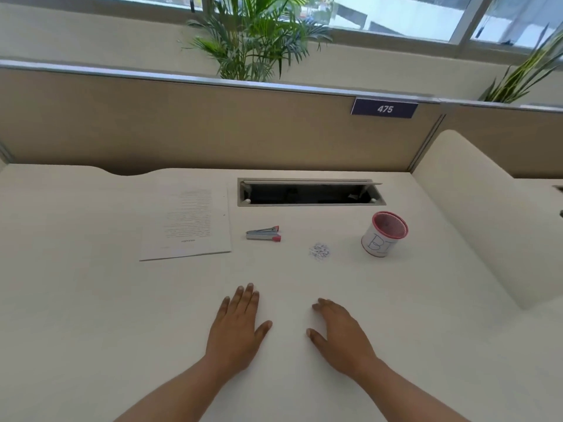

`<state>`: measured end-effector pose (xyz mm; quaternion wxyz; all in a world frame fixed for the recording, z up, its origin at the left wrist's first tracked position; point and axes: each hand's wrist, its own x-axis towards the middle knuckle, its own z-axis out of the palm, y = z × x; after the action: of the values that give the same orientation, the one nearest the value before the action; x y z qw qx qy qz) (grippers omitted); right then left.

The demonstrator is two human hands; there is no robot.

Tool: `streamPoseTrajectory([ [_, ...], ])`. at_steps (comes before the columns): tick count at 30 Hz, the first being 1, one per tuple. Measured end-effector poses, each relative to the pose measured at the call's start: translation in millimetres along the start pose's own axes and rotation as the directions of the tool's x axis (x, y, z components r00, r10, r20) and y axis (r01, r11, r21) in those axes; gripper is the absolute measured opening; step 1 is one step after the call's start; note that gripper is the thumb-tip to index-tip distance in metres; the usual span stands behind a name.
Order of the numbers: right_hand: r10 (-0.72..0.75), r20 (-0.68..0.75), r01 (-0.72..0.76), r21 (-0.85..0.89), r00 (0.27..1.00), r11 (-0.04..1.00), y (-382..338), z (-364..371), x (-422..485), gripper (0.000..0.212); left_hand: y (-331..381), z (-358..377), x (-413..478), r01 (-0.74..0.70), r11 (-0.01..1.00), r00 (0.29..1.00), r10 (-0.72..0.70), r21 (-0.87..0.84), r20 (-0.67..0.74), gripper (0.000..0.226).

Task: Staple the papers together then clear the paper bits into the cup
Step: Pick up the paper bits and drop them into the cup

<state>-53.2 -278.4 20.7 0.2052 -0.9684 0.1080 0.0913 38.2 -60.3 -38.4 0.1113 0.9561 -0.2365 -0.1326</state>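
Beyond the left hand (237,324) and off to its left, a stack of printed papers (189,223) lies flat on the white desk (91,315), well apart from the fingers. That left hand rests palm down on the desk with its fingers straight and close together and its thumb spread toward the right, holding nothing. Ahead of its fingertips and well apart from them, a small silver stapler (263,233) with red ends lies just beside the right edge of the papers, not touching them. Farther back, past the stapler, an open cable hatch (309,193) is sunk into the desk. Ahead of the gap between the two hands, a little toward the right one, a small heap of paper bits (319,250) sits on the desk between the stapler and the cup, touching neither. The right hand (341,333) lies palm down near the left one, the two apart, with its fingers relaxed and slightly bent and its thumb out toward the left, gripping nothing. Ahead of it and to its right stands a white cup (384,234) with a red rim and handwritten letters on its side, mouth up, near the bits. Behind the desk runs a tan partition (182,123) carrying a dark plate (384,108) that reads 475, with a potted palm (253,41) and windows beyond.
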Motion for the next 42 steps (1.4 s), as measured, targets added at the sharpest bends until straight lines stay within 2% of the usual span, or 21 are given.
streamPoseTrajectory([
  [6, -0.104, -0.012, 0.104, 0.011, 0.995, 0.995, 19.1, -9.6, 7.8, 0.048, 18.4, 6.9, 10.4, 0.085, 0.992, 0.985, -0.098, -0.09, -0.142, 0.083],
  [12, -0.159, -0.008, 0.159, 0.085, 0.987, 0.984, 40.5, -28.1, 39.1, 0.041, 35.1, 9.6, 24.6, 0.18, 0.981, 0.971, -0.189, -0.071, -0.146, 0.08],
  [16, -0.156, -0.009, 0.156, 0.131, 0.988, 0.979, 52.2, -42.4, 65.1, 0.039, 38.6, 15.9, 27.3, 0.13, 0.991, 0.97, -0.125, 0.014, -0.211, 0.074],
  [19, -0.098, -0.016, 0.099, 0.212, 0.995, 0.972, 55.7, -54.5, 89.0, 0.038, 38.9, 16.6, 25.0, 0.141, 0.99, 0.949, -0.133, 0.008, -0.286, 0.073],
  [22, -0.059, -0.046, 0.069, 0.277, 0.997, 0.958, 57.0, -64.5, 116.1, 0.037, 40.9, 15.5, 25.8, 0.153, 0.988, 0.941, -0.15, -0.014, -0.304, 0.071],
  [27, -0.035, -0.049, 0.044, 0.192, 0.998, 0.98, 60.6, -72.7, 159.1, 0.041, 40.6, 16.3, 26.1, 0.149, 0.988, 0.935, -0.151, -0.03, -0.321, 0.068],
  [32, -0.048, 0.018, 0.047, 0.082, 0.999, 0.996, 54.2, -69.9, 181.9, 0.051, 40.9, 17.4, 26.7, 0.148, 0.988, 0.932, -0.156, -0.049, -0.327, 0.068],
  [38, -0.16, -0.018, 0.16, -0.041, 0.987, 0.986, 46.6, -60.9, 186.4, 0.028, 41.2, 16.2, 25.9, 0.154, 0.987, 0.932, -0.162, -0.052, -0.324, 0.068],
  [42, -0.175, -0.019, 0.173, -0.087, 0.984, 0.981, 45.1, -59.3, 188.0, 0.019, 42.3, 15.1, 25.2, 0.156, 0.987, 0.933, -0.162, -0.045, -0.322, 0.068],
])
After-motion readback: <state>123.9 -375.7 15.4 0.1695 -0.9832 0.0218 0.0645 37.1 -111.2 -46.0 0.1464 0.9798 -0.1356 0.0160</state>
